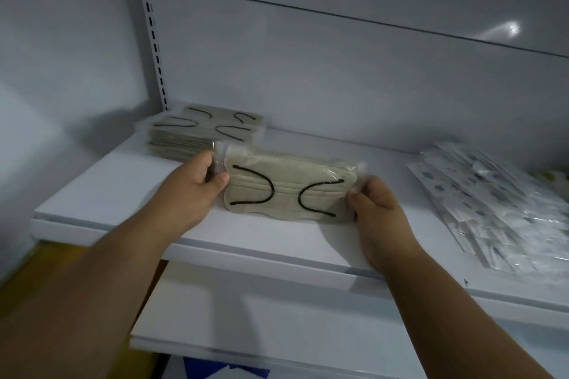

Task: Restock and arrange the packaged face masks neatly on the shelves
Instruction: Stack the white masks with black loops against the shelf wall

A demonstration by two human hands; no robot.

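Beige mask pack: clear plastic sleeve, pleated beige masks w/ black ear loops curving inward, crinkled sealed ends at both sides. Sits on upper shelf, near front edge, roughly centre, long side approx. parallel to shelf lip. Left hand pinches left sealed end, thumb on top, fingers curled round it. Right hand grips right end the same way, fingers curled, thumb at pack's corner. Behind-left: stack of beige packs, same type, pushed to rear corner by slotted upright; held pack's left end just in front of it, contact can't tell. Right side: patterned mask packs, white/blue print, fanned out, blurred, well apart from held pack. Shelf white, back panel white metal w/ glare spot. Lower shelf below, white. Bare shelf between held pack and patterned pile; also bare strip left of left hand to shelf end.
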